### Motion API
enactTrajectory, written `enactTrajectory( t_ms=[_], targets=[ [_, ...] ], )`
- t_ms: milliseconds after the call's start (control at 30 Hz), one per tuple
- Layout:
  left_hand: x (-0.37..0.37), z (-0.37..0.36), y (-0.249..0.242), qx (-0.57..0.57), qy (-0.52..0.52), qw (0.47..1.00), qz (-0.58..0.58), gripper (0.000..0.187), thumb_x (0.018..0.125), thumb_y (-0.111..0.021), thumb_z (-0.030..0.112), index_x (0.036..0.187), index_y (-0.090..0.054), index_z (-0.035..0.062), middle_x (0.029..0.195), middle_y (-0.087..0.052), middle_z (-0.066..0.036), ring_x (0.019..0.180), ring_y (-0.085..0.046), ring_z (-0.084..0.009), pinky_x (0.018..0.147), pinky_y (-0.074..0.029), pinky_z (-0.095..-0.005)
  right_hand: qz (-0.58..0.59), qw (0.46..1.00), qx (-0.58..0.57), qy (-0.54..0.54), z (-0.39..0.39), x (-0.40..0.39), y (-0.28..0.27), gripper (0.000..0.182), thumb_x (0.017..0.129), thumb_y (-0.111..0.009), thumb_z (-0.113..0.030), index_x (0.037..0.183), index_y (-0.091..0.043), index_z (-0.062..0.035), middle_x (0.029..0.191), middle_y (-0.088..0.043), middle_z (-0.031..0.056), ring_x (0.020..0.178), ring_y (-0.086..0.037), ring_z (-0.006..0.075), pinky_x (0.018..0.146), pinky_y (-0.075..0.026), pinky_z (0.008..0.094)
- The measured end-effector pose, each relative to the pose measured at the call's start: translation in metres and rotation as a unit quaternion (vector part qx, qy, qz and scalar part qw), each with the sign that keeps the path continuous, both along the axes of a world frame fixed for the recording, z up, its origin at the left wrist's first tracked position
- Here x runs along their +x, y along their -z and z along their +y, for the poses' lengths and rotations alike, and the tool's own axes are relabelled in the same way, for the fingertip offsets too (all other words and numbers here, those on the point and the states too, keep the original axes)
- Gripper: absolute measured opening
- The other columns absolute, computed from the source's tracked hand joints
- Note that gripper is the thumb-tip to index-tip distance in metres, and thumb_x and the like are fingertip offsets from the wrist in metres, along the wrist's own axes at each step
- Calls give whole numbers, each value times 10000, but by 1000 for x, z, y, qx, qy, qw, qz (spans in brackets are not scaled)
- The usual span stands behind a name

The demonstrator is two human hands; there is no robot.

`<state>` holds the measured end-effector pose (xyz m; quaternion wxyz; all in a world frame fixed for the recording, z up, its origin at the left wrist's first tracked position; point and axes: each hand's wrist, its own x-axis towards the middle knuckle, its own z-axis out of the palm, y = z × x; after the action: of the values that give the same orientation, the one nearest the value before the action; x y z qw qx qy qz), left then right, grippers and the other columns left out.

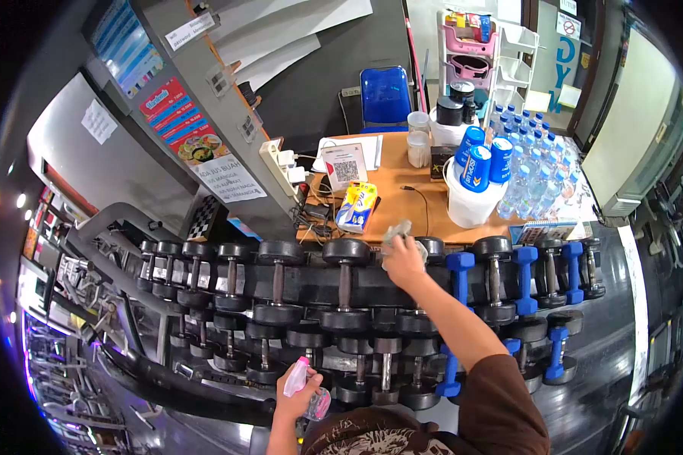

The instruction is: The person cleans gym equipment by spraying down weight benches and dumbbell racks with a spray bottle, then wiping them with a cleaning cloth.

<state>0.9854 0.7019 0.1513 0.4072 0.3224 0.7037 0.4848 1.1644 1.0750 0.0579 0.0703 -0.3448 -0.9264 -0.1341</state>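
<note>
My left hand is wrapped round a clear spray bottle with a pink and white top, low in the view, in front of the lower row of dumbbells. My right hand grips a greyish cloth at the upper row, by the desk's front edge. Beneath that hand is a black dumbbell, partly hidden by the hand and forearm. Another black dumbbell stands just left of it, and a blue dumbbell is to its right.
Behind the rack, an orange-brown desk bears a QR sign, a yellow packet, cables, a white bucket with blue containers and several water bottles. A blue chair stands behind. Gym equipment is at left.
</note>
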Motion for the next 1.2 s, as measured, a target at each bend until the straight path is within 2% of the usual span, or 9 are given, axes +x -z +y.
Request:
enactTrajectory(
  t_ms=[67,233,367,600,700,767,900,1033,1200],
  targets=[
    [-5,-2,2,4,7,1000,-3,204,874,-776,78,983,-626,-7,808,-649,-50,629,-659,-134,596,-536,-291,179,983,-5,27,-11,32,-27,168,808,-657,-212,915,-787,-209,1295,-608,16,1179,-509,296,957,-411,487],
    [-20,-11,11,2,-27,999,-30,190,872,-768,64,974,-623,-3,821,-648,-49,635,-654,-129,603,-536,-296,452,855,-47,250,-11,77,-31,188,807,-739,-232,917,-761,-82,1246,-605,169,1099,-548,447,976,-445,545],
    [-22,-15,14,-18,-16,999,-24,179,866,-761,46,967,-620,3,814,-652,-51,640,-651,-124,609,-531,-291,364,899,39,241,-14,41,-40,241,787,-745,-212,971,-756,-57,1232,-616,159,1085,-555,443,966,-436,527],
    [-9,-16,-3,3,8,1000,-21,176,867,-763,48,967,-625,1,770,-654,-46,633,-662,-127,603,-528,-286,79,986,-145,-17,-54,-25,17,226,884,-592,-212,990,-763,-109,1254,-576,57,1152,-551,324,909,-516,445],
    [-15,-28,0,13,-12,1000,-21,172,869,-761,48,959,-624,-5,746,-648,-47,619,-657,-126,594,-527,-285,198,962,-145,119,-65,-49,39,272,931,-561,-172,1138,-696,-60,1347,-503,145,1146,-555,361,943,-539,462],
    [-14,-56,2,0,-48,998,-49,171,870,-760,50,952,-624,-11,731,-644,-48,613,-655,-126,590,-527,-284,129,935,-283,172,-56,-66,58,303,958,-536,-159,1198,-659,-19,1397,-469,177,1161,-552,393,975,-527,458],
    [-18,-84,12,10,-64,998,-23,163,873,-752,36,957,-622,-13,727,-645,-52,612,-646,-127,589,-526,-286,-42,965,-189,175,-88,-77,65,376,991,-514,-161,1293,-640,25,1491,-445,204,1344,-467,462,1084,-455,494],
    [-24,-109,18,35,-90,994,-44,169,871,-751,34,970,-623,-15,741,-647,-62,621,-644,-136,596,-532,-294,-60,949,-281,130,-114,-56,63,340,967,-534,-161,1177,-690,57,1405,-527,232,1293,-506,504,1074,-469,494],
    [-28,-138,26,20,-68,997,-23,182,866,-753,33,995,-636,-20,805,-664,-70,625,-652,-146,593,-532,-299,-35,942,-327,71,-120,-43,46,238,829,-633,-131,992,-734,11,1052,-719,229,1034,-704,376,890,-578,450]
  ],
)
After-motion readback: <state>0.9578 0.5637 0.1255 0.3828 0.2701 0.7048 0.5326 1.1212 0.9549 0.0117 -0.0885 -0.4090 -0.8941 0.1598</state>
